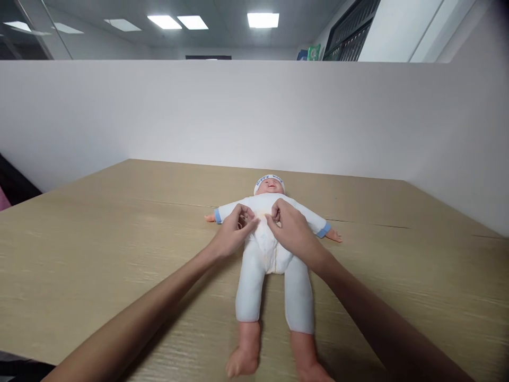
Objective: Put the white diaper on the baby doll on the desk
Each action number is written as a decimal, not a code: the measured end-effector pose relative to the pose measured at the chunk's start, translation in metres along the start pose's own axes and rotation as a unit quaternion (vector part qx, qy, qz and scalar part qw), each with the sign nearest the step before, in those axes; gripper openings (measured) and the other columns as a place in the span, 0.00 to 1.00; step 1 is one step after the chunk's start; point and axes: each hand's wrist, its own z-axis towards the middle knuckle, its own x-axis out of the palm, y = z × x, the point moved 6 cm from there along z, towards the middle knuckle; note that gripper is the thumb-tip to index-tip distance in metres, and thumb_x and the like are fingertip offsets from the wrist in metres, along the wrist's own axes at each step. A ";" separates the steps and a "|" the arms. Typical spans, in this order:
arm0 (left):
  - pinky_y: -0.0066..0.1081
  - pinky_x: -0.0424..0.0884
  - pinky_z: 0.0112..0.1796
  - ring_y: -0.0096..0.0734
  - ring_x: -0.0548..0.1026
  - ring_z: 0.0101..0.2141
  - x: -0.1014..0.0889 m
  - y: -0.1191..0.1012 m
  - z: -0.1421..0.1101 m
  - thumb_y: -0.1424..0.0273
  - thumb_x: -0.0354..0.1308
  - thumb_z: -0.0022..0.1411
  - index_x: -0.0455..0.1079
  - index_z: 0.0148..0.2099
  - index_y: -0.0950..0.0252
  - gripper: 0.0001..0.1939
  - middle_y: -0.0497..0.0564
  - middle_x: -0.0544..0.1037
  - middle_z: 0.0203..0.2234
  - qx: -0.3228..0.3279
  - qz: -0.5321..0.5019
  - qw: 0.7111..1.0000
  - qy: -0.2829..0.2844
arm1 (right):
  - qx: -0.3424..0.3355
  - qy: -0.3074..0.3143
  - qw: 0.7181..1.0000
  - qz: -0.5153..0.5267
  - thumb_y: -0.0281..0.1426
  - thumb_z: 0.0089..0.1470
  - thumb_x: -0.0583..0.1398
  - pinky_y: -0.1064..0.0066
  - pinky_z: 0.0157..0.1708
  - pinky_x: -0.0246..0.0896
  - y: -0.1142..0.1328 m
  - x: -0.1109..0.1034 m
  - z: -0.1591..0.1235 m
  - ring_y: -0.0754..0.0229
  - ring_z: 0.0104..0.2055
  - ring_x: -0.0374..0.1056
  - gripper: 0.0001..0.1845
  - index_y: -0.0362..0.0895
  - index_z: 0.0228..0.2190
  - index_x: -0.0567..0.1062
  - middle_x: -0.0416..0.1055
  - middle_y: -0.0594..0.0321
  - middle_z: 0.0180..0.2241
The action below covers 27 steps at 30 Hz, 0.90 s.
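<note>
A baby doll (300,297) lies on its back, legs toward me, in a white suit with blue cuffs and a lettered white cap. Around its hips is a white diaper (270,249). My left hand (237,229) pinches the diaper's upper edge at the left of the belly, thumb and fingers together. On the other side, my right hand (291,225) has its fingers curled and closed on the same upper edge. The two hands are a small gap apart. Both hands partly hide the diaper's sides and the doll's waist.
The doll rests on a wood-grain table (99,254) with thin seams across it. A white partition (246,111) rises behind the table's far edge and along the right. A dark and pink item (16,183) shows at the far left.
</note>
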 end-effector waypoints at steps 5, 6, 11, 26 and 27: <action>0.38 0.66 0.44 0.35 0.70 0.39 0.003 -0.058 -0.052 0.62 0.57 0.76 0.68 0.43 0.60 0.09 0.49 0.77 0.39 0.149 0.174 0.973 -0.005 | -0.025 -0.064 0.997 0.045 0.32 0.63 0.61 0.65 0.35 0.64 0.005 -0.037 -0.033 0.59 0.32 0.68 0.08 0.48 0.45 0.70 0.72 0.62 0.40; 0.39 0.66 0.45 0.36 0.71 0.40 0.007 -0.068 -0.063 0.64 0.55 0.76 0.69 0.42 0.60 0.08 0.49 0.77 0.38 0.174 0.193 0.965 0.028 | -0.026 -0.078 0.996 0.040 0.34 0.63 0.63 0.65 0.35 0.65 0.003 -0.044 -0.042 0.59 0.32 0.68 0.09 0.49 0.45 0.71 0.73 0.62 0.39; 0.43 0.68 0.46 0.42 0.71 0.42 0.029 -0.077 -0.081 0.63 0.51 0.78 0.71 0.42 0.60 0.12 0.52 0.79 0.39 0.193 0.291 0.929 0.118 | 0.053 -0.085 0.995 0.010 0.46 0.61 0.67 0.64 0.34 0.62 -0.037 -0.057 -0.073 0.58 0.28 0.66 0.16 0.49 0.40 0.73 0.73 0.65 0.30; 0.54 0.63 0.61 0.55 0.67 0.59 0.070 -0.058 0.019 0.59 0.62 0.67 0.70 0.59 0.57 0.20 0.55 0.76 0.58 0.191 0.338 0.911 0.138 | 0.020 0.052 0.996 0.072 0.45 0.68 0.57 0.67 0.32 0.53 -0.064 -0.028 -0.028 0.60 0.28 0.58 0.18 0.47 0.30 0.70 0.66 0.69 0.26; 0.54 0.63 0.61 0.54 0.67 0.59 0.070 -0.057 0.018 0.57 0.62 0.68 0.70 0.59 0.57 0.21 0.55 0.76 0.58 0.190 0.335 0.913 0.134 | 0.028 0.050 0.994 0.092 0.45 0.67 0.57 0.67 0.31 0.52 -0.068 -0.027 -0.029 0.60 0.28 0.58 0.18 0.47 0.30 0.70 0.65 0.70 0.25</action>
